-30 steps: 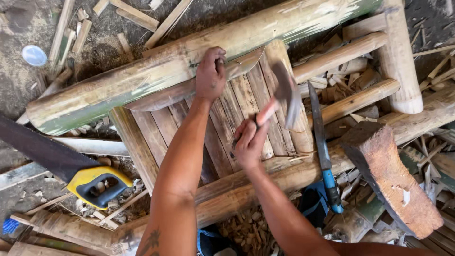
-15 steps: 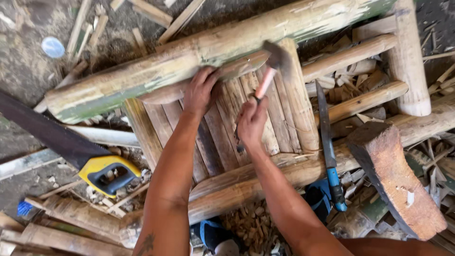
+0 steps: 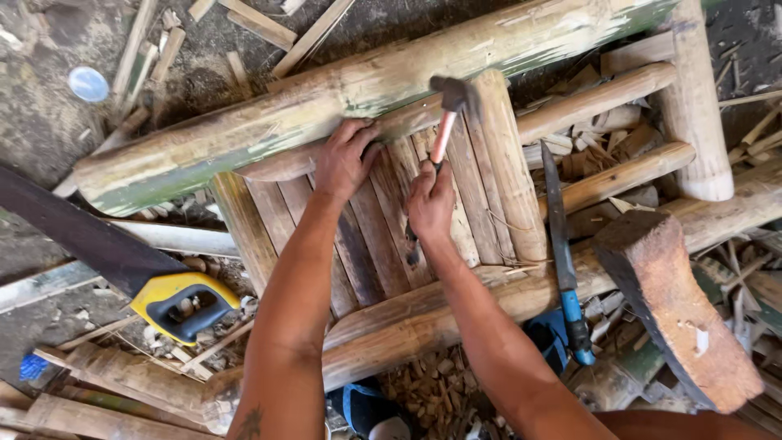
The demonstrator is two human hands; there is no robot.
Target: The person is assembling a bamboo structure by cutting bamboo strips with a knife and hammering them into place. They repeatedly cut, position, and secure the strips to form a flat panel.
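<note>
Bamboo slats [image 3: 371, 236] partly hidden by both forearms (hammer [image 3: 446, 114] head blurred).

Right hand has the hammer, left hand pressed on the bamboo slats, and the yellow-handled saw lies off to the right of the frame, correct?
Not quite: the head view shows the yellow-handled saw lying to the left. The rest stands: right hand grips the hammer, left hand presses on the bamboo slats.

Right hand [image 3: 430, 204] grips a hammer [image 3: 446, 106] over bamboo slats [image 3: 383, 236]; left hand [image 3: 344, 159] presses the crosspiece [image 3: 277, 167].
</note>
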